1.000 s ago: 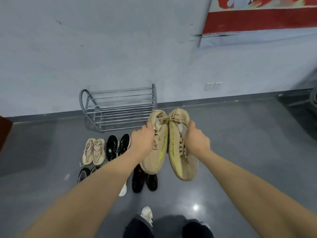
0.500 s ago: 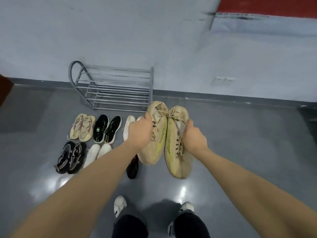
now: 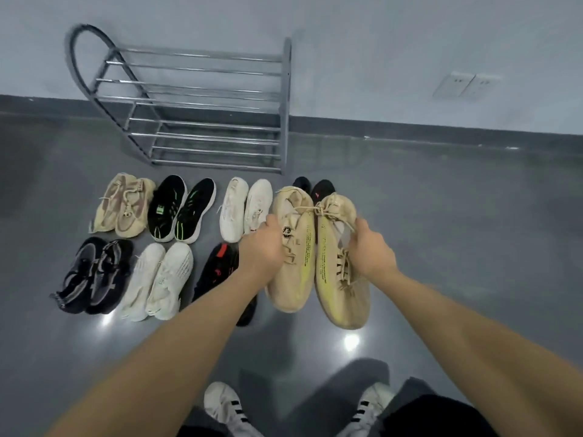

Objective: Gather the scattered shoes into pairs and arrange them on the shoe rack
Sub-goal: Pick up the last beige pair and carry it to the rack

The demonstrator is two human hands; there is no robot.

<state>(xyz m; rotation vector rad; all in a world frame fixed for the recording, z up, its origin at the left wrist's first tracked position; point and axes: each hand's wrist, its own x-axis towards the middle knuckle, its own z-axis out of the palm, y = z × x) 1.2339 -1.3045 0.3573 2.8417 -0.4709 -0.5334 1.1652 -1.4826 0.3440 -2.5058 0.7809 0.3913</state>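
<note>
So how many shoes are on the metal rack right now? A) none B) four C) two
A, because the shoe rack shows only bare bars, the pairs lie on the floor in front of it, and the tan shoes are held in the left hand and right hand.

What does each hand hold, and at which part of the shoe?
Left hand grips the left tan sneaker, right hand the right tan sneaker, each at its outer side by the laces, near mid-length.
</note>
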